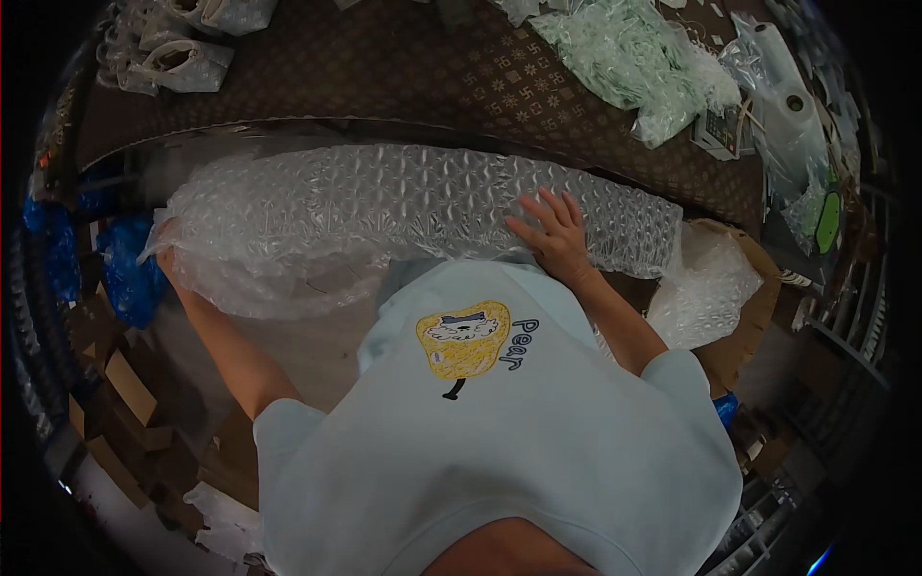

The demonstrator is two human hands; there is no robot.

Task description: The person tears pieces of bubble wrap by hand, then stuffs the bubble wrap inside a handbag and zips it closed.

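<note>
A long sheet of clear bubble wrap [413, 197] stretches across in front of my body, with large air cells along its top. At its far left end, my left hand [167, 248] grips the edge; plastic partly hides the fingers. My right hand [557, 238] lies on the right part of the sheet, fingers spread and pressing flat on it. Thinner, looser plastic hangs below the left part of the wrap.
Beyond the wrap is a brown patterned table [384, 82]. On it are pale green plastic packaging [624, 67], a clear film roll [783, 82] and rolled plastic bags [187, 65]. Blue plastic bags [132, 274] and cardboard boxes [130, 389] sit at left; more bubble wrap [706, 288] lies at right.
</note>
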